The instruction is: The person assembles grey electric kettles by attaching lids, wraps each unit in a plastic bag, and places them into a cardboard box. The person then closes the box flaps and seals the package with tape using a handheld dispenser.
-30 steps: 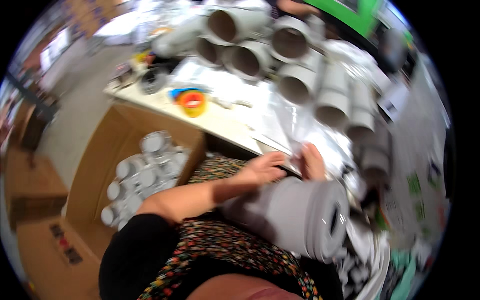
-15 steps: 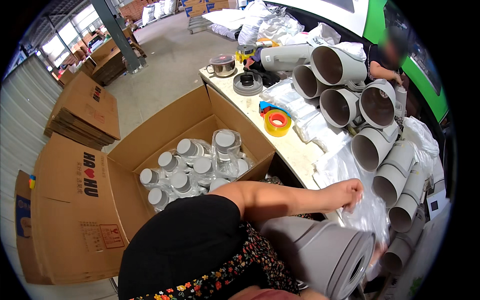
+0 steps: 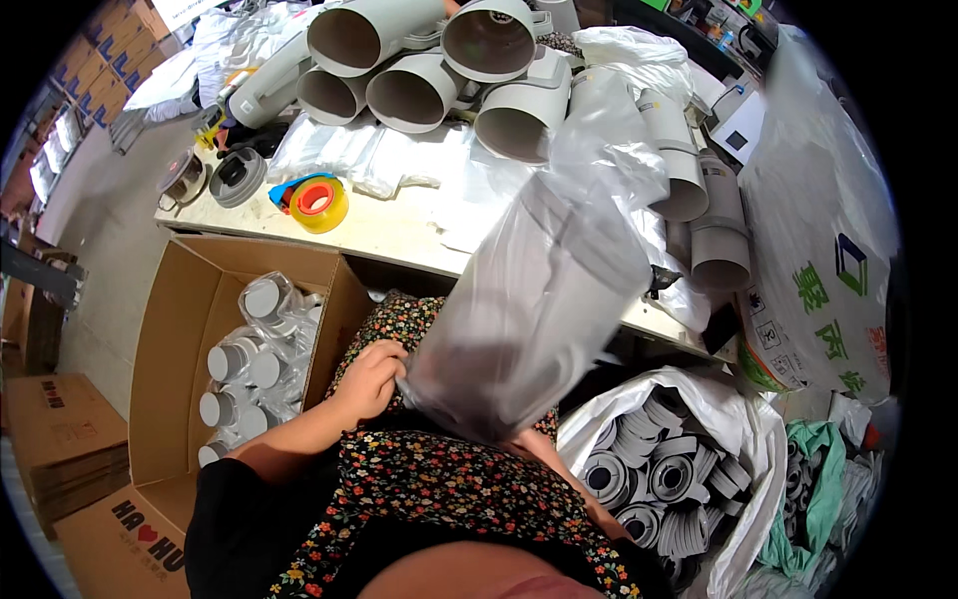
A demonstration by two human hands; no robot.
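Observation:
A grey plastic cylinder (image 3: 479,374) is tilted in front of me inside a clear plastic bag (image 3: 559,270), whose loose end rises toward the table. At its lower left edge, my left hand (image 3: 369,379) is closed with curled fingers on the bag's film. Under the cylinder's near end is my right hand (image 3: 529,444), mostly hidden behind it; it appears to hold the cylinder from below. Left of me stands an open cardboard box (image 3: 175,319) with several bagged, grey-capped cylinders (image 3: 267,369) inside.
The table (image 3: 389,235) bears a tape roll (image 3: 319,204), flat plastic bags (image 3: 349,160) and several stacked grey cylinders (image 3: 414,92). A white sack (image 3: 743,419) of grey round parts stands at my right, near a large printed plastic bag (image 3: 828,250). Folded cartons (image 3: 65,424) lie far left.
The view has swung right. The grey cylinder, bare before, is now inside the clear bag and in front of me. My left hand has come back from the table to the bag's lower edge.

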